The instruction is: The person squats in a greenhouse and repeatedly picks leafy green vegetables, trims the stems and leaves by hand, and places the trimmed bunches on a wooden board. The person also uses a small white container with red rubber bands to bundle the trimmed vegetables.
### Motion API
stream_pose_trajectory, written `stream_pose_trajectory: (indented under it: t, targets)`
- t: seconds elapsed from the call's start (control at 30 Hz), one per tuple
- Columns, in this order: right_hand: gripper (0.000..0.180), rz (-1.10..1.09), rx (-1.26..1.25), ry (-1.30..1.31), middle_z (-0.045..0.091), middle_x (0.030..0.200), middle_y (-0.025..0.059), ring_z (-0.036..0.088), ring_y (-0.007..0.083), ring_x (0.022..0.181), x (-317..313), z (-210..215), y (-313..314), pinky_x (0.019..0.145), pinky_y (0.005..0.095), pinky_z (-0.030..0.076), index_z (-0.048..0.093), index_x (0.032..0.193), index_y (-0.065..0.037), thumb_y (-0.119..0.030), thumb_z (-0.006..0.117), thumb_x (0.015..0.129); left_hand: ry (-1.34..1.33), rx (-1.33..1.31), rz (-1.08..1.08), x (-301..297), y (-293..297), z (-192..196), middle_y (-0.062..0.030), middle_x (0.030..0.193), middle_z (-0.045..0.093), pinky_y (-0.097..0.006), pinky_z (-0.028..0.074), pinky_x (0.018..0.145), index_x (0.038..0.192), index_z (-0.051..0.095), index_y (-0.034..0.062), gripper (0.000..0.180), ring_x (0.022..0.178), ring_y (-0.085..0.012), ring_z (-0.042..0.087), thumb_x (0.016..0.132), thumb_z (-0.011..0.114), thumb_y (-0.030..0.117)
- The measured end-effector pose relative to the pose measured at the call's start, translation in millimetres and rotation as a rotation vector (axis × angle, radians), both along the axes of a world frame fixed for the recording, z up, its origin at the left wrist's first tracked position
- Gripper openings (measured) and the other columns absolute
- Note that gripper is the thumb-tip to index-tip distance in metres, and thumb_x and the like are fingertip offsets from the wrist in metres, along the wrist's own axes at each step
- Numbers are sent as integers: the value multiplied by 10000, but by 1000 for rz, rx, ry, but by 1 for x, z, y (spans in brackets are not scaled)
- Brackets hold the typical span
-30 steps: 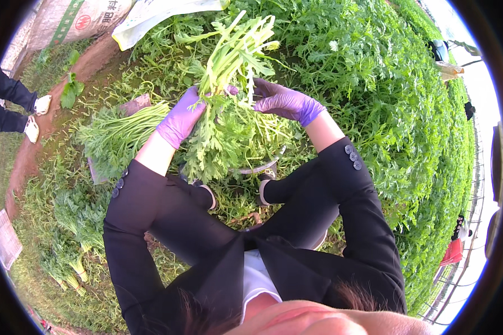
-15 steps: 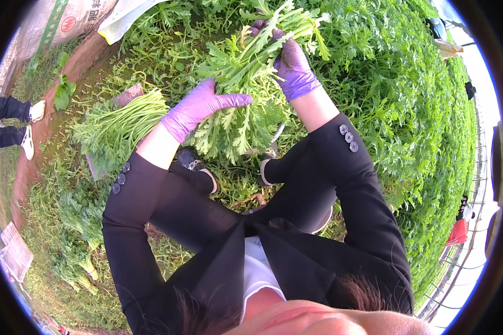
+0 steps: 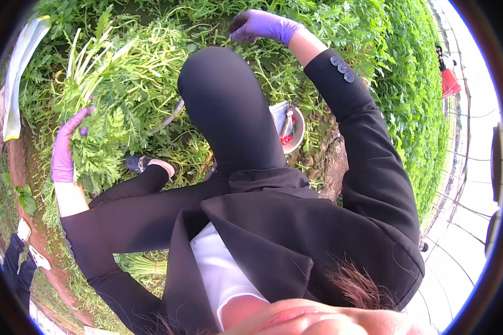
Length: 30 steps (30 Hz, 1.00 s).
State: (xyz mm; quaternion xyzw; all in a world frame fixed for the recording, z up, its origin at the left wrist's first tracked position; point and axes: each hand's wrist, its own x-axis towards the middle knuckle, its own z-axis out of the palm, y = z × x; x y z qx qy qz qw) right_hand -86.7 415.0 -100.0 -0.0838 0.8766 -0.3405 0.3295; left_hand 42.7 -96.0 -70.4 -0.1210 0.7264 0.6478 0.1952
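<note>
My left hand (image 3: 66, 148), in a purple glove, is at the left and grips a bunch of leafy greens (image 3: 103, 125) with deeply cut leaves. The pale cut stems (image 3: 86, 70) of the bunch point up and away from me; its leaves hang toward my wrist. Part of my fingers is hidden among the leaves. Beyond my raised knee my right hand (image 3: 260, 26), gloved in purple with dark soiled fingertips, is held low over the growing plants. Its fingers are curled together, and whatever lies between them is too small to name.
Beside my knee stands a pale bowl (image 3: 298, 134) holding red bits and a tool-like object. A white plastic bag (image 3: 25, 72) lies at upper left. Another person's legs (image 3: 19, 259) stand at lower left. More cut greens (image 3: 145, 265) lie beneath my left leg. Dense plants (image 3: 411, 111) grow at the right.
The bunch, earlier at my right hand with my left beside it, is now at the left in my left hand. My right hand has let it go. My view and knees have turned.
</note>
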Motion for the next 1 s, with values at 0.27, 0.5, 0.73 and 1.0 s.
stream_pose_trajectory:
  t: [0.27,0.5,0.73,1.0]
  targets:
    - [337,-315,687,-251,723,1020,178,699,324,962,292,-198,170,873,388,541,749,977,-56,-319,702,771,-160,-245,-135,-11,-69,-43,-41,1363,596,-298,366,979,1341,592,31,443,1226,-129,508,984,479,266]
    - [539,-1072,435,47,673,1088,207,662,335,1018,326,-255,129,936,377,501,579,1201,-11,-241,785,759,-126,-344,-156,-20,-26,4,-51,1160,705,-286,397,913,1164,714,41,353,1093,-134,580,941,559,267]
    - [268,-931,-560,186,625,1006,17,598,85,855,202,-147,54,675,219,507,508,1158,-72,-64,661,938,-163,-218,-212,-35,14,59,-65,1049,745,-245,463,644,1031,729,-29,314,723,-85,588,862,684,231]
    - [390,261,-1066,-1,715,1009,83,664,131,938,13,-51,-193,843,269,528,664,1144,20,-254,760,883,-275,-382,-277,-58,27,82,-122,935,744,-274,532,607,1052,615,-129,363,634,-134,635,757,738,43]
